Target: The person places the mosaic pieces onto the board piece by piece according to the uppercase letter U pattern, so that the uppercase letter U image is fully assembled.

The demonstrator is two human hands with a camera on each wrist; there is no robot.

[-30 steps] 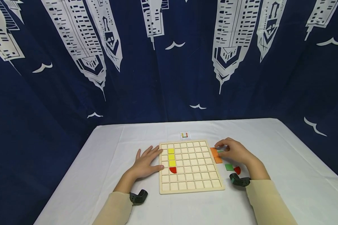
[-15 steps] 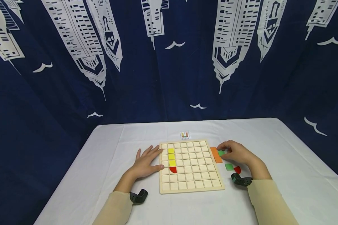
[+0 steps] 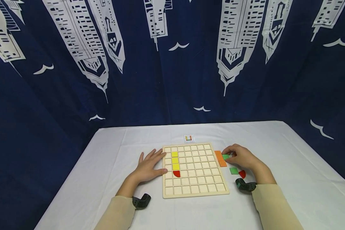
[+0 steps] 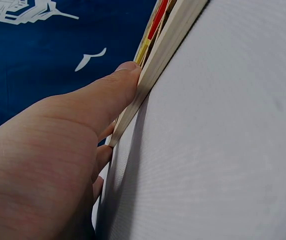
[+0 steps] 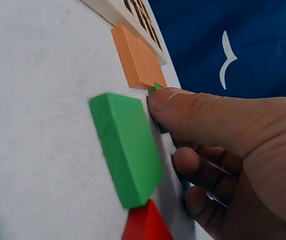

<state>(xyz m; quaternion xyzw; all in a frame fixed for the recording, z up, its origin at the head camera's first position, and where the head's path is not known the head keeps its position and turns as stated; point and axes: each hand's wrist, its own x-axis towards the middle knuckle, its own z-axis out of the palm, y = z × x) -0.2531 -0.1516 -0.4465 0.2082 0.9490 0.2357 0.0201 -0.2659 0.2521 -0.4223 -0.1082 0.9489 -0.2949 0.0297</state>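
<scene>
A wooden grid board point(image 3: 195, 194) lies on the table, with a column of yellow square tiles point(image 3: 175, 160) and a red quarter-round tile point(image 3: 176, 173) in its cells. My left hand point(image 3: 150, 167) rests at the board's left edge, fingers spread, the thumb point(image 4: 108, 95) lying over the rim. Right of the board, my right hand point(image 3: 241, 155) pinches a green square tile point(image 3: 225, 157) between thumb and fingers, right beside two orange tiles point(image 3: 220, 158). The right wrist view shows the thumb point(image 5: 183, 107) covering most of that green tile.
Nearer me on the right, a second green tile point(image 3: 234, 171) lies against a red quarter-round tile point(image 3: 242, 173), close to my right wrist. A small pattern card point(image 3: 189, 138) sits behind the board. A navy printed curtain point(image 3: 166, 80) hangs beyond the white table.
My right hand has shifted slightly right and toward me, off the orange tiles, and the green tile between its fingers shows more. The left hand has stayed put.
</scene>
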